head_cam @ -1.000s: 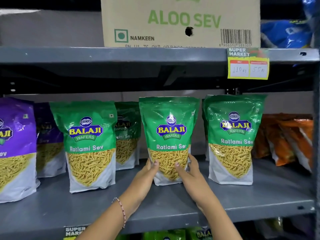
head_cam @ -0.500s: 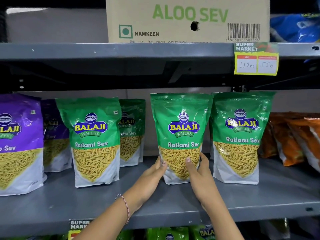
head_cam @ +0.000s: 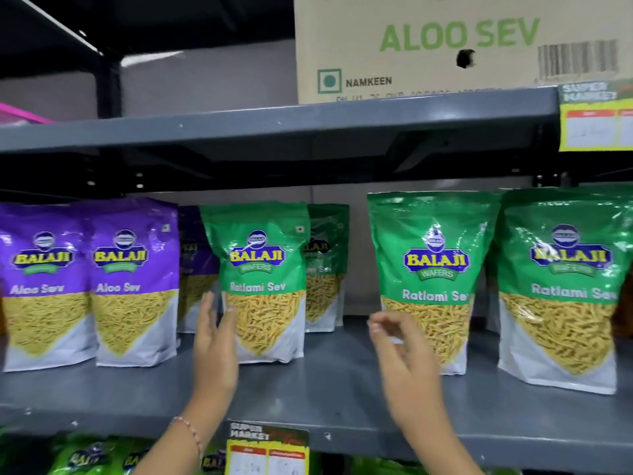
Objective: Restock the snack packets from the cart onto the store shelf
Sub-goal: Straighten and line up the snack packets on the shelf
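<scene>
Green Ratlami Sev packets stand upright on the grey shelf point(head_cam: 308, 399). The middle-right green packet point(head_cam: 433, 269) stands alone, with another green packet point(head_cam: 568, 286) to its right. My right hand point(head_cam: 400, 358) hovers just in front of its lower left corner, fingers loosely curled, holding nothing. My left hand point(head_cam: 214, 341) is open, fingers spread, at the lower left edge of the left green packet point(head_cam: 263, 275); whether it touches is unclear. A further green packet point(head_cam: 327, 265) stands behind that one.
Two purple Aloo Sev packets point(head_cam: 85, 282) stand at the left, another behind them. A cardboard Aloo Sev carton point(head_cam: 445, 46) sits on the upper shelf. Price tags point(head_cam: 267, 450) hang on the shelf edges. More green packets show on the shelf below.
Both hands have let go of the middle green packet, which now stands on the shelf. My left hand moved left to the neighbouring green packet. The view swung left and closer.
</scene>
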{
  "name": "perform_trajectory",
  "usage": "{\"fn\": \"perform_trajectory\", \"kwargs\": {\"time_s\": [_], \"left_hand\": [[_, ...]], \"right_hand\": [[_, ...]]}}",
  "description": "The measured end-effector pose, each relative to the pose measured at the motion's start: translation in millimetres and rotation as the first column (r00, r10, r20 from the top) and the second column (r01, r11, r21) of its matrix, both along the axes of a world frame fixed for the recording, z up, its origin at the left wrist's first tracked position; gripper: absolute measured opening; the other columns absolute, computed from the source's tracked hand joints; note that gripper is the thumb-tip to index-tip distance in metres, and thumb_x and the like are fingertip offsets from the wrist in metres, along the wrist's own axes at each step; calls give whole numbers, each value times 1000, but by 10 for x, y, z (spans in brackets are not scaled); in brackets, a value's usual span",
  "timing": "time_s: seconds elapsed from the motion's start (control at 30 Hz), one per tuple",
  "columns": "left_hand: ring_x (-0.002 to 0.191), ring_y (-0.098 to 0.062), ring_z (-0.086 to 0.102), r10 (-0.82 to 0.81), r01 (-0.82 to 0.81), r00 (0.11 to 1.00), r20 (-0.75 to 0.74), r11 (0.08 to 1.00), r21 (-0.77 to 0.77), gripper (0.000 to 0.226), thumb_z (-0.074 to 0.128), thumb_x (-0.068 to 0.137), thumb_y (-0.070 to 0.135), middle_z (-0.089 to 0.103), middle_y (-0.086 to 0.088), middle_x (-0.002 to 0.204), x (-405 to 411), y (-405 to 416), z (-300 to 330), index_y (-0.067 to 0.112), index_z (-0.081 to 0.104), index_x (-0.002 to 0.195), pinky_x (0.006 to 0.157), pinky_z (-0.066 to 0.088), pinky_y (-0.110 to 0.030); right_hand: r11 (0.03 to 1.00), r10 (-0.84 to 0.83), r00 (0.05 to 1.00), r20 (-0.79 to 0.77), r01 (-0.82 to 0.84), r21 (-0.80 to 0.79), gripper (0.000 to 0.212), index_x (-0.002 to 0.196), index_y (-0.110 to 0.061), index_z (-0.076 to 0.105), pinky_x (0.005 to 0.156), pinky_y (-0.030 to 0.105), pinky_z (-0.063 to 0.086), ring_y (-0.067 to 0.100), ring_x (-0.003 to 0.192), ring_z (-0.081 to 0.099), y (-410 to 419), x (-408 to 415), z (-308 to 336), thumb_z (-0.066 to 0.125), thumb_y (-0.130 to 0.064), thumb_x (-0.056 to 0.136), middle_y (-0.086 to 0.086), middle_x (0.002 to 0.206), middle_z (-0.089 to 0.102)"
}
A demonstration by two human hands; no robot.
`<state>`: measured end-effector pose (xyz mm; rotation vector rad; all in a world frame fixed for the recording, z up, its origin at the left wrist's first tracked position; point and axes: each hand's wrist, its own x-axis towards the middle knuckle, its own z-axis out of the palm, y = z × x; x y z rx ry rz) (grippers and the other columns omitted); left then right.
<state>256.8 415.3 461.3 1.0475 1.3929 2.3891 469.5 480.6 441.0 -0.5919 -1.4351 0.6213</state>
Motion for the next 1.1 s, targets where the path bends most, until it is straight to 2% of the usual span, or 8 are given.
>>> {"fn": "perform_trajectory", "kwargs": {"time_s": [0.13,0.23,0.3,0.43,0.57,0.7,0.87,1.1], "left_hand": [[123,-26,52,-223,253,944,244,962,-98,46,41,97,40,55,-5,135,-443,178,-52,16,51,135,103,39,-39],[94,-5,66,-254,270,961,112,948,-168,34,33,100,35,72,11,102,-419,215,-69,27,65,108,83,44,-27],[80,5,67,-268,281,959,92,945,-170,33,32,101,32,72,23,84,-391,232,-75,32,65,93,75,43,-21],[88,2,59,-282,297,954,106,937,-182,34,31,101,30,68,19,95,-400,215,-68,30,66,98,85,42,-26],[81,10,66,-306,311,950,61,915,-256,39,32,101,32,74,26,87,-355,206,-105,33,69,88,78,44,-20],[88,-5,61,-303,297,952,36,895,-333,34,31,101,36,68,5,102,-299,153,-100,30,63,93,72,45,-22],[99,-20,65,-357,336,934,17,860,-385,41,35,99,38,67,-2,114,-285,120,-108,15,61,120,86,50,-32],[107,-22,65,-383,348,924,2,838,-421,37,39,95,49,66,-3,117,-308,87,-121,27,68,101,100,46,-37]], "right_hand": [[872,367,908,203,-260,-415,52,136,-29,45,109,34,39,20,133,49,75,-687,61,67,-20,90,6,149,48],[747,499,845,192,-306,-591,88,157,-24,5,109,35,34,27,145,36,96,-899,174,63,-29,92,6,163,27],[717,535,827,172,-337,-611,95,157,-25,-3,101,32,36,27,143,37,107,-977,209,65,-28,91,4,163,26],[742,561,800,213,-371,-558,72,144,-35,24,93,26,37,16,114,49,79,-1041,157,68,-22,88,-10,128,48],[754,544,819,184,-380,-536,66,138,-32,38,101,32,47,15,117,60,63,-937,86,71,-25,81,-6,132,62],[748,548,822,158,-397,-532,82,140,-37,39,110,41,45,13,120,61,73,-737,52,72,-41,65,-10,131,65],[750,515,856,55,-419,-512,58,139,-34,45,112,40,43,11,123,60,121,-547,-39,68,-24,86,-9,133,65],[800,469,881,55,-398,-450,54,135,-36,48,113,40,42,8,122,60,115,-544,-72,67,-20,86,-14,131,65]]}}
